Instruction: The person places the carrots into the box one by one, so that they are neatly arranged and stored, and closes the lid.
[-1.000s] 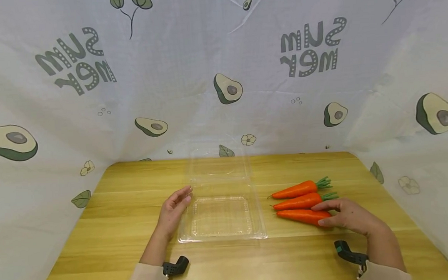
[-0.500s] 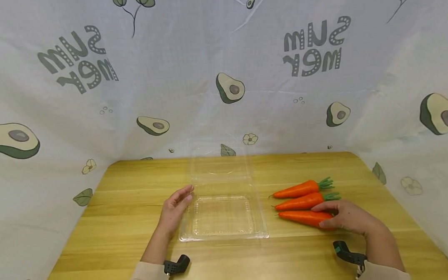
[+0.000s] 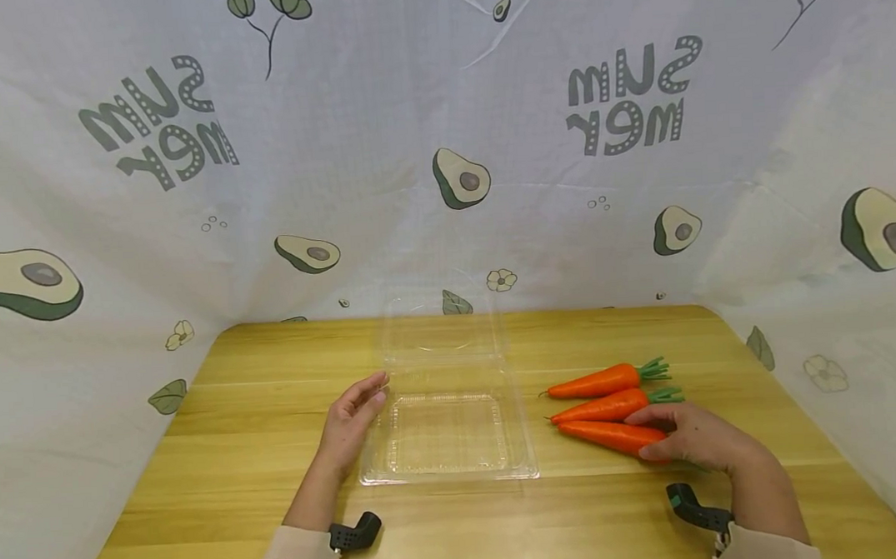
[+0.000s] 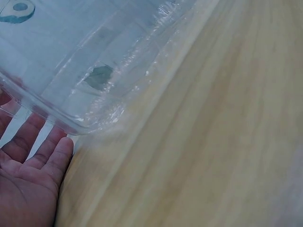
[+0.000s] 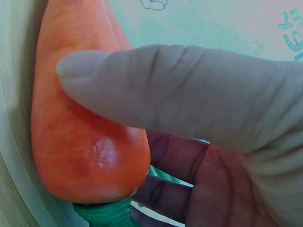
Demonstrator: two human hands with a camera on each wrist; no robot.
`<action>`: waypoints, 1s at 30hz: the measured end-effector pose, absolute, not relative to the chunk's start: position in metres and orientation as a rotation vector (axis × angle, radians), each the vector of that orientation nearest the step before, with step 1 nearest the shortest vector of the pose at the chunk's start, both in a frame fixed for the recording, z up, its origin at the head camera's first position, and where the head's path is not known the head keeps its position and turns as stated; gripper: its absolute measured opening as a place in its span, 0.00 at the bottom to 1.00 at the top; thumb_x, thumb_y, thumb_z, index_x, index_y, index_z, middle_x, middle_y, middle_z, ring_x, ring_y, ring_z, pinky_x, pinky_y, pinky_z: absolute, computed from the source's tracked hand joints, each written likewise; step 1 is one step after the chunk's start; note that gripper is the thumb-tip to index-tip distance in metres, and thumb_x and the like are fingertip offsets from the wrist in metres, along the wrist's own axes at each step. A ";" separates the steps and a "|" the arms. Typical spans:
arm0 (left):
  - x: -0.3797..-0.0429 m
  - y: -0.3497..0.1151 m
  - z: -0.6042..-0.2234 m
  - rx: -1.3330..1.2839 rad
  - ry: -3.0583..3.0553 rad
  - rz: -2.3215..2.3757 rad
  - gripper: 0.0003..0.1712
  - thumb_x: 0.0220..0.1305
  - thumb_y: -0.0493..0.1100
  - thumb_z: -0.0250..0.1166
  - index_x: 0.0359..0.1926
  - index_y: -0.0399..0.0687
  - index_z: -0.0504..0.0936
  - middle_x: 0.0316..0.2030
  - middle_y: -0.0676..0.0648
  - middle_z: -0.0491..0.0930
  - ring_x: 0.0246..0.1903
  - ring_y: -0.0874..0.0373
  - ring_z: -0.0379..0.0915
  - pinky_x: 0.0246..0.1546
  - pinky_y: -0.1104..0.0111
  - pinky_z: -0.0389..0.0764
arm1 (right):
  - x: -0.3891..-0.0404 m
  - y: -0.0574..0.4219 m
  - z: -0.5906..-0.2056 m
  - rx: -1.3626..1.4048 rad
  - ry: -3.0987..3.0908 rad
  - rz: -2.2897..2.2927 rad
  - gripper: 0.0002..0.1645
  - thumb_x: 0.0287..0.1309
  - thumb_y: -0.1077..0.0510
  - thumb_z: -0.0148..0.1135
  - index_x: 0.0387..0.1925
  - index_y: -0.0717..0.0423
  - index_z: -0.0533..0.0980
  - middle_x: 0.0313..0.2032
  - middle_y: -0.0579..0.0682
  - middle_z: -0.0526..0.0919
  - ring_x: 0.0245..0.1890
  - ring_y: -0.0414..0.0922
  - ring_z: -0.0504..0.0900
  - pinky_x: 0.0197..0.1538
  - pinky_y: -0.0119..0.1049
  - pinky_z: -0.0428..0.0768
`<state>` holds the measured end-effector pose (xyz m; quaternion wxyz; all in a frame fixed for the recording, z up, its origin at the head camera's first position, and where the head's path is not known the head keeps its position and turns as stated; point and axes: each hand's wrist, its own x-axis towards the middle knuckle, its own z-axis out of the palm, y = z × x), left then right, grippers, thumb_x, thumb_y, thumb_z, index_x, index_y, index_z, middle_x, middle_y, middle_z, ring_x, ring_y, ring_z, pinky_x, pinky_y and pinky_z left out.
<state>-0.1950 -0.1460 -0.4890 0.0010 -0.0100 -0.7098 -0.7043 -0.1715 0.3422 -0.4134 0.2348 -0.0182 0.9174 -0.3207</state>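
In the head view my right hand holds the nearest orange carrot by its thick end, thumb on the near side and fingers on the far side. The right wrist view shows the thumb pressed across this carrot, above its green stem. A middle carrot and a far carrot lie alongside. My left hand rests against the left side of a clear plastic clamshell box, whose lid stands raised at the back. In the left wrist view straight fingers touch the box's rim.
All of it lies on a wood-grain table. A white printed cloth hangs behind and along both sides, close to the raised lid. Black cameras are strapped to both wrists.
The nearest carrot has turned slightly, its thick end swinging toward me and its tip closer to the middle carrot. My left hand stays at the box.
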 end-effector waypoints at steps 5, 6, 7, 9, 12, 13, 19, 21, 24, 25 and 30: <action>-0.195 -0.145 -0.488 -0.031 -2.234 -2.188 0.24 0.74 0.40 0.60 0.68 0.40 0.75 0.67 0.38 0.76 0.69 0.44 0.70 0.56 0.81 0.75 | -0.172 0.341 -0.412 -0.056 2.511 -0.875 0.35 0.56 0.47 0.75 0.62 0.58 0.78 0.62 0.63 0.77 0.57 0.56 0.75 0.58 0.59 0.75; -0.194 -0.145 -0.488 -0.030 -2.235 -2.184 0.24 0.74 0.40 0.60 0.68 0.40 0.75 0.67 0.38 0.76 0.69 0.44 0.70 0.56 0.81 0.75 | -0.173 0.341 -0.412 -0.051 2.511 -0.873 0.35 0.56 0.47 0.75 0.62 0.58 0.78 0.61 0.63 0.78 0.57 0.55 0.76 0.58 0.58 0.75; -0.194 -0.145 -0.488 -0.030 -2.235 -2.184 0.24 0.74 0.40 0.60 0.68 0.40 0.75 0.67 0.38 0.76 0.69 0.44 0.70 0.56 0.81 0.75 | -0.173 0.341 -0.412 -0.043 2.512 -0.871 0.36 0.55 0.46 0.75 0.62 0.57 0.78 0.61 0.62 0.78 0.57 0.55 0.76 0.58 0.57 0.75; -0.195 -0.145 -0.488 -0.026 -2.234 -2.188 0.23 0.74 0.39 0.60 0.68 0.40 0.75 0.67 0.39 0.76 0.68 0.45 0.71 0.56 0.81 0.75 | -0.173 0.340 -0.411 -0.039 2.511 -0.876 0.37 0.55 0.46 0.76 0.62 0.58 0.78 0.61 0.62 0.78 0.56 0.54 0.76 0.57 0.57 0.76; -0.195 -0.145 -0.489 -0.026 -2.232 -2.190 0.23 0.74 0.39 0.60 0.67 0.40 0.75 0.67 0.38 0.76 0.67 0.46 0.71 0.55 0.80 0.75 | -0.172 0.339 -0.408 -0.027 2.516 -0.871 0.39 0.54 0.43 0.76 0.63 0.56 0.78 0.62 0.61 0.78 0.55 0.53 0.77 0.55 0.53 0.79; -0.195 -0.145 -0.489 -0.028 -2.230 -2.190 0.23 0.74 0.39 0.60 0.67 0.40 0.76 0.67 0.38 0.76 0.67 0.46 0.72 0.55 0.80 0.75 | -0.172 0.339 -0.407 -0.032 2.518 -0.870 0.39 0.53 0.42 0.76 0.63 0.56 0.78 0.62 0.62 0.78 0.55 0.53 0.78 0.53 0.51 0.80; -0.196 -0.145 -0.489 -0.041 -2.225 -2.186 0.23 0.74 0.38 0.60 0.67 0.40 0.76 0.67 0.38 0.76 0.68 0.43 0.71 0.55 0.80 0.75 | -0.170 0.333 -0.399 -0.061 2.536 -0.870 0.40 0.56 0.41 0.74 0.65 0.55 0.76 0.63 0.64 0.76 0.53 0.52 0.80 0.47 0.41 0.82; -0.196 -0.145 -0.489 -0.047 -2.237 -2.182 0.23 0.74 0.38 0.59 0.67 0.40 0.75 0.67 0.38 0.76 0.68 0.43 0.71 0.56 0.80 0.75 | -0.169 0.330 -0.396 -0.077 2.544 -0.873 0.40 0.57 0.41 0.73 0.66 0.55 0.76 0.64 0.64 0.76 0.53 0.52 0.80 0.46 0.40 0.81; -0.195 -0.145 -0.489 -0.064 -2.267 -2.166 0.23 0.76 0.38 0.58 0.69 0.43 0.74 0.68 0.39 0.75 0.69 0.43 0.71 0.63 0.72 0.75 | -0.167 0.325 -0.394 -0.101 2.573 -0.865 0.39 0.58 0.41 0.72 0.67 0.55 0.75 0.61 0.62 0.79 0.50 0.50 0.80 0.45 0.39 0.79; -0.195 -0.144 -0.489 -0.068 -2.274 -2.165 0.23 0.76 0.38 0.57 0.69 0.43 0.74 0.69 0.40 0.74 0.69 0.43 0.71 0.66 0.68 0.75 | -0.167 0.323 -0.393 -0.111 2.588 -0.861 0.39 0.59 0.41 0.72 0.66 0.55 0.76 0.60 0.60 0.79 0.49 0.49 0.80 0.45 0.39 0.79; -0.193 -0.144 -0.488 -0.086 -2.286 -2.164 0.24 0.77 0.39 0.56 0.70 0.44 0.72 0.70 0.41 0.73 0.70 0.43 0.70 0.72 0.51 0.68 | -0.165 0.312 -0.389 -0.150 2.642 -0.883 0.36 0.59 0.42 0.72 0.64 0.54 0.77 0.57 0.57 0.82 0.46 0.47 0.78 0.43 0.39 0.77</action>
